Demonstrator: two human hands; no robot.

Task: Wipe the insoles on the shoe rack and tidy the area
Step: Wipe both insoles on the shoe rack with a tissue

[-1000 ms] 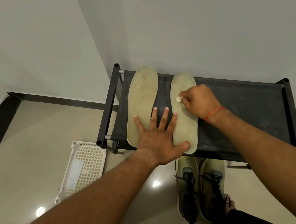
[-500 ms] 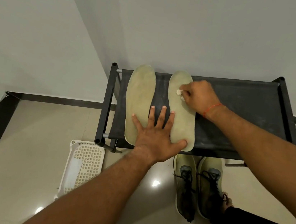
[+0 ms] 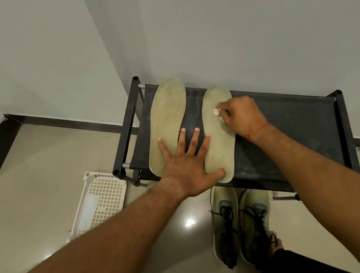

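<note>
Flat and spread, left hand (image 3: 189, 169) presses both insoles (image 3: 167, 121); right hand (image 3: 242, 118) pinches a white wad (image 3: 217, 112) against one.

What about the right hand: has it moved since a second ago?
Yes. The right hand, pinching a small white wad, has shifted slightly toward the right insole's toe end, nearer the shoe rack's back edge.

2 insoles (image 3: 167, 123) lie side by side on the rack (image 3: 288, 137); shoes (image 3: 240, 224) and basket (image 3: 101, 204) sit below.
</note>
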